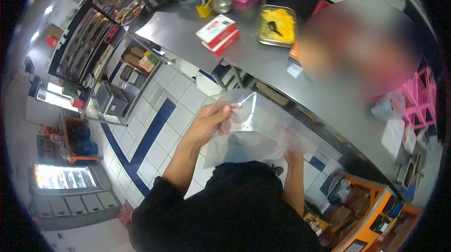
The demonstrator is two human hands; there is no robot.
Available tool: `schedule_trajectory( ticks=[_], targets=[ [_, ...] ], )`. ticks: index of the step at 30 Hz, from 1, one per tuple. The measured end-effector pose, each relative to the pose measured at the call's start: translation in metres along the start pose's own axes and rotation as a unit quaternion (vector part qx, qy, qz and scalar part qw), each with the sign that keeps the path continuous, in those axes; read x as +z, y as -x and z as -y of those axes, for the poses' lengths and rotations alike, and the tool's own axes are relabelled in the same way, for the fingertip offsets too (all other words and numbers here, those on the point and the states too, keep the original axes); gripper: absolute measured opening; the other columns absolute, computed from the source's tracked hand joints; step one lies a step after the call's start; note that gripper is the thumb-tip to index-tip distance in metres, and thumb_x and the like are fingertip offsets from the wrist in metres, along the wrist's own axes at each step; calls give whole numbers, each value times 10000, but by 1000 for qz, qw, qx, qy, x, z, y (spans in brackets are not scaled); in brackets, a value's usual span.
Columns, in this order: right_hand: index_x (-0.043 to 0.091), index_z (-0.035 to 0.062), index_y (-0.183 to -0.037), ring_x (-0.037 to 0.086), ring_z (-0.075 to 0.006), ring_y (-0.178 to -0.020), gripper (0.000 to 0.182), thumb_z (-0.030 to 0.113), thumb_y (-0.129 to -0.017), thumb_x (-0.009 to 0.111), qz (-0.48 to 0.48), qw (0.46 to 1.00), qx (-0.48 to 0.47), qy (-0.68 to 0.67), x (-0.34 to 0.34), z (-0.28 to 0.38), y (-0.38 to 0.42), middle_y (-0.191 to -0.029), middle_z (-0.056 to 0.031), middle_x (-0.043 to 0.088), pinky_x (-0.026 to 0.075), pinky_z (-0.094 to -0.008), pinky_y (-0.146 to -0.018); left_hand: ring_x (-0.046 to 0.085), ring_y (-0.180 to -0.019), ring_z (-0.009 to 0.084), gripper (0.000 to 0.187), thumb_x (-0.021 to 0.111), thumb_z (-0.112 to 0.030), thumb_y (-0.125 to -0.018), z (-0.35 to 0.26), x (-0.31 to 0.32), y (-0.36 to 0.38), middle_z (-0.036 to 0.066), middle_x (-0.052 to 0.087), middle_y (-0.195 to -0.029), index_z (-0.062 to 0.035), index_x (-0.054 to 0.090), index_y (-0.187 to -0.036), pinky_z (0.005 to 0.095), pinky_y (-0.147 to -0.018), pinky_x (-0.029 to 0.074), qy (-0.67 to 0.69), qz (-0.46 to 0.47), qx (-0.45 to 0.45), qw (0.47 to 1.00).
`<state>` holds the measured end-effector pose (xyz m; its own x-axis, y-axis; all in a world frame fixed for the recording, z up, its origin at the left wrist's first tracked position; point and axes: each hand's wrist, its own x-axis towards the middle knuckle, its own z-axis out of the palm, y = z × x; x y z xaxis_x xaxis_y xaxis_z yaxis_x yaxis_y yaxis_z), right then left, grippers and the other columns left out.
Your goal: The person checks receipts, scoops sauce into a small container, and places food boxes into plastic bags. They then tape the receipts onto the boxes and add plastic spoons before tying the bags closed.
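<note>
A large clear plastic bag point(256, 134) hangs in front of my body, over the floor beside the steel counter. Pinched between the thumb and fingers of my left hand point(213, 120) is the bag's left upper part. My right hand point(292, 151) is at the bag's right side, seen partly through the plastic; its fingers are blurred behind the film, and their grip cannot be made out.
The steel counter point(324, 97) runs diagonally ahead, bearing a red and white box point(218, 31), a metal tray of yellow food point(278, 24) and a metal bowl point(222, 3). Pink baskets point(419, 97) stand at right. An orange cart point(371, 219) is at lower right.
</note>
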<state>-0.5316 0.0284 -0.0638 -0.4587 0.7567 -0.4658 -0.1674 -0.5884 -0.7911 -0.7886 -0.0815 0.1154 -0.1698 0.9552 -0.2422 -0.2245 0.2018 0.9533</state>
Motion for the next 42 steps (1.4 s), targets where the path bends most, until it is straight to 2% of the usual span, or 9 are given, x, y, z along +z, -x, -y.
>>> schedule_trajectory(
  ticks=[4, 8, 13, 15, 19, 32, 37, 40, 42],
  targets=[
    [517, 22, -1324, 668, -206, -808, 422, 160, -932, 592, 239, 921, -250, 180, 39, -34, -67, -1014, -107, 656, 569, -334, -686, 529, -561, 93, 408, 520, -345, -1003, 7, -123, 8, 65, 661, -840, 16, 613, -1170, 230, -498, 401, -19, -148, 6, 989],
    [586, -66, -1207, 659, -205, -885, 369, 214, -966, 596, 236, 965, 98, -58, 150, -11, -69, -985, -127, 660, 545, -325, -801, 509, -566, 85, 389, 568, -327, -981, 18, -219, 15, 55, 657, -847, 14, 611, -1164, 213, -527, 391, 13, -208, -22, 978],
    [623, -75, -1124, 665, -195, -822, 302, 183, -972, 590, 153, 986, 68, 1, 217, -59, -96, -965, -127, 681, 546, -316, -757, 561, -639, 126, 369, 613, -289, -947, 62, -302, 6, 71, 655, -847, 25, 616, -1139, 257, -584, 430, -92, -308, -61, 945],
    [655, -51, -1033, 660, -181, -803, 233, 164, -957, 605, 160, 981, 74, 82, 243, -67, -104, -899, -109, 689, 543, -305, -734, 603, -656, 217, 339, 643, -277, -915, 85, -304, 7, 122, 664, -843, 27, 637, -1066, 310, -617, 460, -655, -457, 121, 590],
    [658, -9, -983, 652, -162, -797, 144, 99, -891, 683, 168, 954, 112, 222, 296, -91, -119, -911, -103, 693, 542, -296, -712, 604, -557, 171, 381, 603, -348, -943, 79, -245, 13, 121, 643, -636, -2, 666, -798, 319, -549, 451, -264, -268, -121, 919],
    [585, 9, -941, 547, -92, -669, 328, 287, -865, 743, 385, 899, 208, 2, 388, -99, -191, -770, -18, 583, 472, -267, -577, 509, -577, 81, 355, 608, -349, -961, 51, -263, -40, -2, 564, -662, -14, 675, -864, 245, -539, 416, -102, -252, -118, 955],
    [602, 17, -985, 602, -140, -756, 396, 346, -836, 765, 474, 850, 229, 4, 419, -41, -220, -862, -52, 626, 501, -299, -664, 409, -551, 46, 289, 665, -204, -903, 21, -282, -36, -57, 465, -593, -39, 611, -671, 233, -483, 320, -172, -389, -152, 892],
    [609, 72, -1084, 663, -295, -864, 355, 271, -815, 730, 470, 771, -128, 410, 419, -26, -249, -891, -130, 693, 502, -421, -791, 485, -504, 139, 293, 655, -222, -883, 46, -320, -14, 8, 511, -561, -46, 579, -662, 308, -471, 367, -305, -448, -96, 835],
    [608, 84, -1100, 671, -355, -859, 328, 213, -812, 700, 431, 704, -139, 547, 424, -23, -265, -894, -161, 696, 505, -458, -786, 566, -526, 305, 272, 631, -237, -867, 42, -329, -20, 116, 571, -585, -45, 572, -685, 413, -506, 422, -659, -413, -146, 612]
  ],
)
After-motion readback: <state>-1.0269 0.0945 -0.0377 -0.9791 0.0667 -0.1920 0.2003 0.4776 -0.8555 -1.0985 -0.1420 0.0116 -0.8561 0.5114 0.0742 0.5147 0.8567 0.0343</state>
